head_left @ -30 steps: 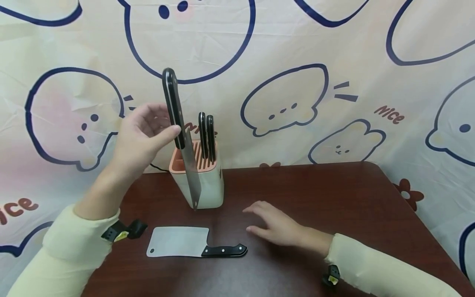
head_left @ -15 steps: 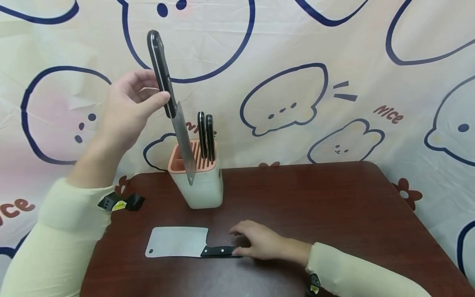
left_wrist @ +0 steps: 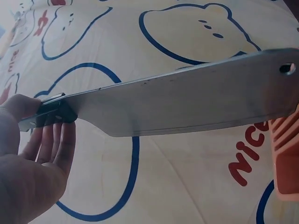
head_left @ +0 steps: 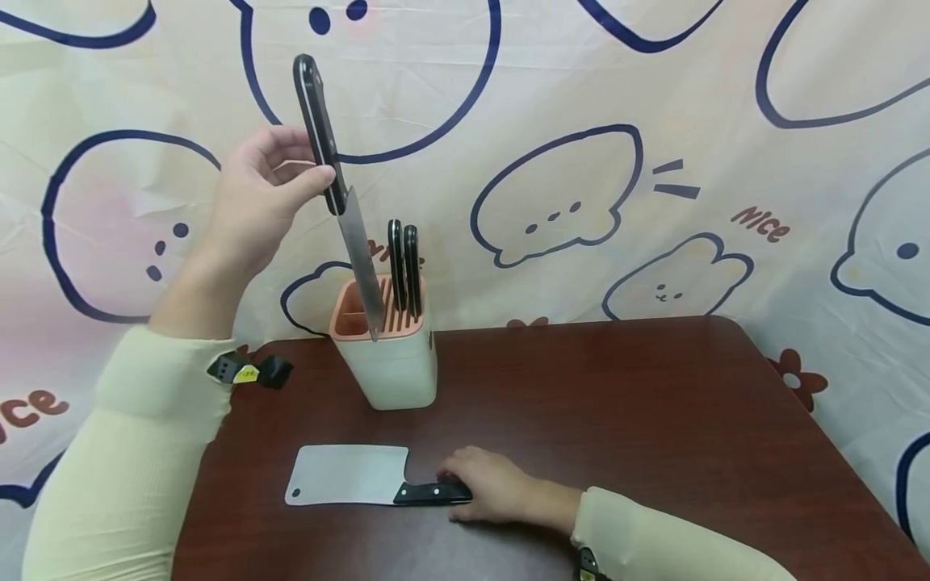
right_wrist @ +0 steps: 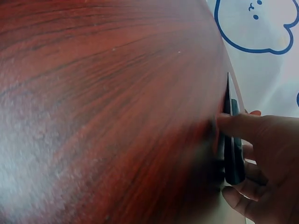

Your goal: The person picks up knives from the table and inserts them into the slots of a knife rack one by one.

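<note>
My left hand (head_left: 265,190) pinches the black handle of a kitchen knife (head_left: 358,250) between thumb and fingers, blade hanging down. In the head view the blade's lower end overlaps the front of the knife block (head_left: 400,375), which is pale with a slotted pink top. The left wrist view shows the knife's broad blade (left_wrist: 177,100), with a hole near its end, beside the block's pink edge (left_wrist: 286,175). A cleaver (head_left: 349,474) lies flat on the table, blade to the left. Around the end of its black handle, my right hand (head_left: 494,486) has its thumb and fingers on opposite sides.
Two black-handled knives (head_left: 404,270) stand upright in the block's slots. The dark brown wooden table (head_left: 617,403) reaches back to a cartoon-printed cloth (head_left: 545,81) hanging behind and at the sides.
My left hand has raised the kitchen knife, its blade end going from the block's foot up to its rim. My right hand has moved left and down onto the cleaver's handle.
</note>
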`<state>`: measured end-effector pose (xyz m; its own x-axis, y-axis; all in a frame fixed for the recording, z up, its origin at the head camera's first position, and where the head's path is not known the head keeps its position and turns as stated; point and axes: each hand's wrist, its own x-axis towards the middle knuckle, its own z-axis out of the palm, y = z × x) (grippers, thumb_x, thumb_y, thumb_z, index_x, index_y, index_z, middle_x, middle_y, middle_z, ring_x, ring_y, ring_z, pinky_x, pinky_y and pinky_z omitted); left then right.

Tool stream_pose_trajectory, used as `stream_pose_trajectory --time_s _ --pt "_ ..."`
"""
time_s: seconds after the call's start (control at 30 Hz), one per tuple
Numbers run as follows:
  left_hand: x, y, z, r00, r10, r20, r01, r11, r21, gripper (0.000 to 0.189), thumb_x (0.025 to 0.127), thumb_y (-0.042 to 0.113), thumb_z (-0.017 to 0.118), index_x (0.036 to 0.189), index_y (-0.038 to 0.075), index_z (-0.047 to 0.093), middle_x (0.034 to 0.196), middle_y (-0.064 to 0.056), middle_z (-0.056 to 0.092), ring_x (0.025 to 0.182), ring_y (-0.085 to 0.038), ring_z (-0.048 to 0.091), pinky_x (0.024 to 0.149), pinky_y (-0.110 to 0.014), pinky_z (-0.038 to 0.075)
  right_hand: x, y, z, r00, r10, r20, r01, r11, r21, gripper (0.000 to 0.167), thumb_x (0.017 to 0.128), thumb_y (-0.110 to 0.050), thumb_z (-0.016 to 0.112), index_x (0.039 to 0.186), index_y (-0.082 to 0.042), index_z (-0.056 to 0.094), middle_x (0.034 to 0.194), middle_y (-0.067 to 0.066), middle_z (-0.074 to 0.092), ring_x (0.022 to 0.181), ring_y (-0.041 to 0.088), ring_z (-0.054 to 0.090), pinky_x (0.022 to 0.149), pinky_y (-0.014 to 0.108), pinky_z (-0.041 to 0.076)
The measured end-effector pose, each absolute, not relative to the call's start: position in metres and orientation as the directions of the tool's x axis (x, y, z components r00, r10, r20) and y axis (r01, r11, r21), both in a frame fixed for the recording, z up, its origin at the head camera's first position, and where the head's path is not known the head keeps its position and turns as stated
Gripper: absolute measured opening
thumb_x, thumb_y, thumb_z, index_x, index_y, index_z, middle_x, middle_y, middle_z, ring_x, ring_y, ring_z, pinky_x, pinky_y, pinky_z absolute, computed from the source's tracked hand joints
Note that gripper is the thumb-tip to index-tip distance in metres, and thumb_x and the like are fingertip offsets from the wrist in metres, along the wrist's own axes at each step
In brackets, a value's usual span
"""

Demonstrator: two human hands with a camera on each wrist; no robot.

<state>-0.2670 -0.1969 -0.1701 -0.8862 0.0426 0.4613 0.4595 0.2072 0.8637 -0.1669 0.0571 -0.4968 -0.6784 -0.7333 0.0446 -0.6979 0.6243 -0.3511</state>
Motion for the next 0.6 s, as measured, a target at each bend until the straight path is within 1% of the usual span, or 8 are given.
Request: stream_pose_trajectory --time_s 0.2,0.4,0.5,0.6 --pt "-0.277 -0.198 -0.176 -0.893 0.044 0.447 0.443 0.253 0.86 0.035 0.096 0.01 0.071 0.128 0.013 0.06 0.113 0.0 0.063 0.112 -0.019 0.062 0.114 -0.038 0.04 -0.167 0.059 -0.498 -0.697 -0.716 0.033 -0.677 0.642 -0.36 0.034 0.081 -0.03 0.085 0.109 -0.022 0.069 0.098 -0.015 0.062 0.096 0.001 0.056 0.081 0.02 0.05" --pt "-0.284 -0.2 -0.181 -0.894 0.052 0.444 0.443 0.244 0.863 0.036 0.096 0.01 0.07 0.13 0.012 0.06 0.114 0.0 0.063 0.112 -0.019 0.062 0.113 -0.038 0.041 -0.168 0.062 -0.5 -0.714 -0.7 0.017 -0.655 0.659 -0.369 0.033 0.08 -0.03 0.085 0.107 -0.022 0.069 0.096 -0.016 0.06 0.094 0.001 0.055 0.079 0.019 0.049" --pt "-0.287 -0.2 -0.185 -0.896 0.055 0.441 0.439 0.265 0.859 0.036 0.096 0.01 0.07 0.131 0.012 0.06 0.115 0.001 0.063 0.113 -0.018 0.062 0.113 -0.038 0.041 -0.169 0.064 -0.5 -0.715 -0.698 0.023 -0.653 0.657 -0.377 0.033 0.08 -0.029 0.085 0.107 -0.021 0.068 0.096 -0.015 0.06 0.094 0.001 0.055 0.08 0.019 0.049" --pt "-0.289 -0.2 -0.191 -0.896 0.061 0.439 0.437 0.297 0.849 0.036 0.097 0.012 0.069 0.132 0.012 0.06 0.115 0.002 0.062 0.112 -0.017 0.062 0.111 -0.039 0.043 -0.17 0.067 -0.497 -0.72 -0.693 0.026 -0.64 0.65 -0.411 0.032 0.08 -0.029 0.085 0.106 -0.02 0.068 0.096 -0.014 0.06 0.093 0.001 0.055 0.08 0.02 0.049"
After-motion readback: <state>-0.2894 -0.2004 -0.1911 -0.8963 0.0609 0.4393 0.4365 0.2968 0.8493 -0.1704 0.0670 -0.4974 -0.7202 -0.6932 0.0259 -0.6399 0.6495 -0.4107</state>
